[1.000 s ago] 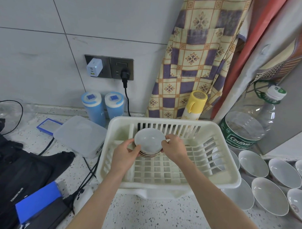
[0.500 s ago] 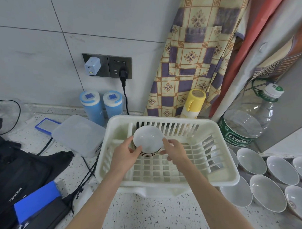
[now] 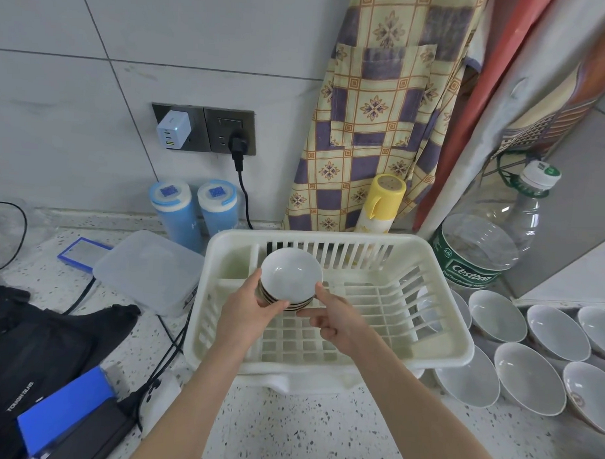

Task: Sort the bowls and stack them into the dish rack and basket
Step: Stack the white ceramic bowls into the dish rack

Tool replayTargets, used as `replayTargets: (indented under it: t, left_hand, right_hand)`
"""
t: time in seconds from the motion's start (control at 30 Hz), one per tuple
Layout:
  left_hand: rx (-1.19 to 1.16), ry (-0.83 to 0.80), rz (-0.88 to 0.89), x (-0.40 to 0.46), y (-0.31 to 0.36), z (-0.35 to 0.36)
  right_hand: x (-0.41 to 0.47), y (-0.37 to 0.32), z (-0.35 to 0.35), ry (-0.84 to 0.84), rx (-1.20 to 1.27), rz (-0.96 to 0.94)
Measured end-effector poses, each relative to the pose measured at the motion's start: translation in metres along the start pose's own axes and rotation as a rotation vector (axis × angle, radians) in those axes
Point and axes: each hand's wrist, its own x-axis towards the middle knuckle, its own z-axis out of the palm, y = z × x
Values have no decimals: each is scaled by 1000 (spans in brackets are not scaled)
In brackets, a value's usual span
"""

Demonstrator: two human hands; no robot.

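Note:
A stack of small white bowls with dark striped sides is tilted toward me in the back left part of the cream plastic dish rack. My left hand grips the stack from the left, thumb across its lower front. My right hand is at the stack's right side, with its straight thumb at the rim and its forefinger reaching under the bottom bowl. Several larger white bowls lie open side up on the counter to the right of the rack.
A big clear water bottle stands behind the loose bowls. A lidded plastic box, two blue canisters and a yellow-capped can sit near the rack's back. A black bag and cables lie left.
The stack has stayed in the rack's back left. My right hand has loosened and slid back from the stack, its fingers now straighter. My left hand keeps its hold.

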Motion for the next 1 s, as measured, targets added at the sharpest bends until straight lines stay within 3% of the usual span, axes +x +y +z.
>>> replayTargets:
  t: [0.2,0.47,0.63,0.73,0.87,1.0]
  left_hand:
    - [83,-14,-59,4,-4,3]
    - [26,-33,-34,-1,1,0]
    - [63,-9,-96,1,1,-2]
    - [-36,62,-128,-2,5,-5]
    - [-153,231,-30,-20,24,-8]
    - [-319,245,60,-58,64,3]
  right_hand:
    - [-4,-3,5,20,-8,14]
    - [-22,-5,8,1,69,80]
    - [-54,-7,-1,-12,6,-3]
    - [-81,-7,-23,-77,2,-88]
    - [-117,-5,-64,-138,113,-184]
    - [-140,0,-116,-44,148,-268]
